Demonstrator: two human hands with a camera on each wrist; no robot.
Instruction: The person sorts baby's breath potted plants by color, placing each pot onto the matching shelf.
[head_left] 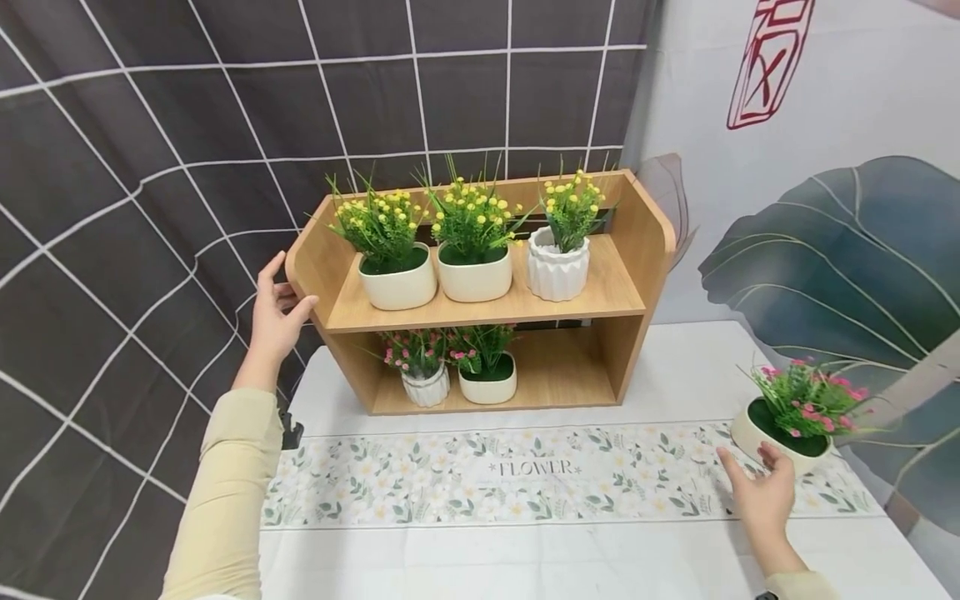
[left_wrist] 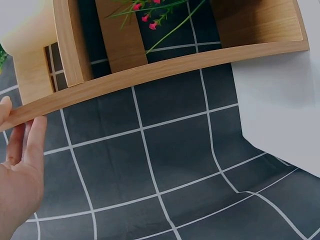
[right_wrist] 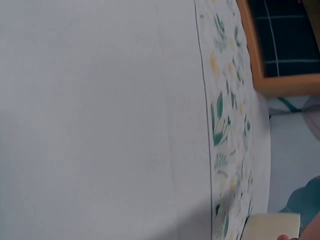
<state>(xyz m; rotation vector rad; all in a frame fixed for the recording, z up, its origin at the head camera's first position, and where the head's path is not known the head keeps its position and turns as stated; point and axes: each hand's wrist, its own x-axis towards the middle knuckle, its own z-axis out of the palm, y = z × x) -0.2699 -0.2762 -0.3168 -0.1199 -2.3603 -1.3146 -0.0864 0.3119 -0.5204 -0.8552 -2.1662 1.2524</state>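
Note:
A two-tier wooden shelf [head_left: 480, 315] stands on the table. My left hand [head_left: 273, 329] grips the upper edge of its left side panel [left_wrist: 115, 75], thumb on one face and fingers on the other. At the right, my right hand [head_left: 767, 496] has its fingertips right at the near wall of a cream oval pot [head_left: 742, 433] of pink flowers, thumb spread away. On the upper tier are two cream oval pots [head_left: 401, 283] [head_left: 476, 279] and a white ribbed pot [head_left: 558, 271], all with yellow flowers. Pink flowers fill a ribbed pot [head_left: 426, 387] and an oval pot [head_left: 489, 385] below.
A floral runner marked FLOWER [head_left: 420, 483] crosses the white table [head_left: 480, 558] in front of the shelf. A dark checked curtain [head_left: 112, 292] hangs behind and to the left. A pale cloth with large leaf prints [head_left: 862, 250] hangs at the right.

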